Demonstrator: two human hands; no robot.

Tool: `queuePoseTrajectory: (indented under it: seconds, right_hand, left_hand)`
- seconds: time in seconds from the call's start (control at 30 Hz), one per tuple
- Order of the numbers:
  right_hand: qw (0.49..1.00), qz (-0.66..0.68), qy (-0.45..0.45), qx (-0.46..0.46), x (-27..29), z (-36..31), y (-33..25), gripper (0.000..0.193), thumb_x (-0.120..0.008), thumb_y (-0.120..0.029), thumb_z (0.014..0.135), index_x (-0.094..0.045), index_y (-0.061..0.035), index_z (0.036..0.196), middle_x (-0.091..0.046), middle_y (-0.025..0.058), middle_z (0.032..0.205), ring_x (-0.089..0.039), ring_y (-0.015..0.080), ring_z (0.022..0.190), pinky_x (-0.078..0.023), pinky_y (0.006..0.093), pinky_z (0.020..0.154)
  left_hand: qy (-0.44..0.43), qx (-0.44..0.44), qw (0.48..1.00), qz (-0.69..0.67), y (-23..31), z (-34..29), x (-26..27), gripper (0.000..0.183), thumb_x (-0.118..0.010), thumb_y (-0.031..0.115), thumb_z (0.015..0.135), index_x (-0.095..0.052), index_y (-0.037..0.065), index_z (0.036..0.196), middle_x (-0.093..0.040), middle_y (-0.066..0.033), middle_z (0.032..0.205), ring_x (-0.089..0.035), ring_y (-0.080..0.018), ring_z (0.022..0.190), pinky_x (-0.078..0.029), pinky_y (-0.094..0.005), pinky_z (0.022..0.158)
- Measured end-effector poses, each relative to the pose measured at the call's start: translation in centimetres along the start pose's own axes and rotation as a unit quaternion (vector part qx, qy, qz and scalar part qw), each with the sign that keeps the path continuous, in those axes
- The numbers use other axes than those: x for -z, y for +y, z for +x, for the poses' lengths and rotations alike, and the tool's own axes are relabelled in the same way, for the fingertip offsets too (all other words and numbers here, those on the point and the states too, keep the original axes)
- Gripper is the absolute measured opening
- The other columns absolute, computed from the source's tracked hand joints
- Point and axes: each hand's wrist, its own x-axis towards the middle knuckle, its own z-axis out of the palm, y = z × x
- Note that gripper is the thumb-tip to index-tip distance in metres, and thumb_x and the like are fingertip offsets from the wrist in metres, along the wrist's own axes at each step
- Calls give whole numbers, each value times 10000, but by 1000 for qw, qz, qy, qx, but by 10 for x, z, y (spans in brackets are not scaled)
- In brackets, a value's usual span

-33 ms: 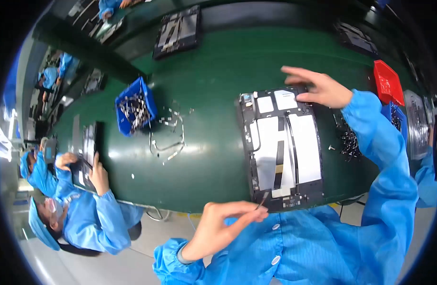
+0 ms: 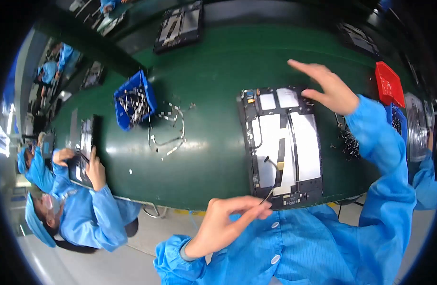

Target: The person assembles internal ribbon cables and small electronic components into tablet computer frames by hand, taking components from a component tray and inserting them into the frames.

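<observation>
"Black, thin, bendy: a cable [image 2: 277,176]. Which hand has it?"

"Left hand [image 2: 223,223]. Thumb and forefinger pinched on its lower end. The other end, with a small dark connector [image 2: 266,159], curls up over pale panels, away from the fingertips."

"Right hand [image 2: 332,91]?"

"Fingers spread, nothing seen in its grasp. Thumb at the device's upper right corner; touching or just above, cannot tell."

"And the device [image 2: 308,147] itself?"

"Flat, opened, tablet-shaped, black frame. Lies between the two hands: lower edge just beside the left fingertips, upper right corner by the right thumb."

"Close to the right hand?"

"Below it, beside the blue sleeve [image 2: 385,147]: a heap of small dark parts [image 2: 350,144]. Right of it: a red bin [image 2: 388,83], a small blue bin [image 2: 403,128], clear plastic trays [image 2: 416,123]."

"Off the left hand?"

"Up and left, loose cables [image 2: 170,141] on the green tabletop [image 2: 213,142]. Past them, a larger blue bin [image 2: 151,97] heaped with cable pieces. Farther left, a co-worker [image 2: 92,221] in a blue cap, both hands [image 2: 96,171] at a similar unit [image 2: 87,135]."

"Farthest out?"

"Two more opened units, well beyond both hands: one up and left [image 2: 179,26], one up and right [image 2: 359,39]."
</observation>
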Motion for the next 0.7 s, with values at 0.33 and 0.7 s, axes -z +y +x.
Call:
queuePoseTrajectory:
  seconds: [0.33,0.7]
  right_hand:
    - [973,225,40,-24,-47,-68,-153,315,-704,18,796,-722,-58,1101,-619,93,937,-658,183,793,-561,279,686]
    - [799,509,16,-319,-78,-26,-131,167,-685,-4,867,-713,41,1025,-691,111,856,-668,126,692,-557,230,642]
  left_hand:
    - [21,-109,994,16,-27,26,-4,141,-641,49,909,-699,-65,970,-733,-135,858,-720,-173,794,-568,-266,723]
    - [168,-393,751,502,-49,78,47,348,-649,-35,690,-685,-32,1037,-665,-134,1027,-658,-276,838,-543,-338,760]
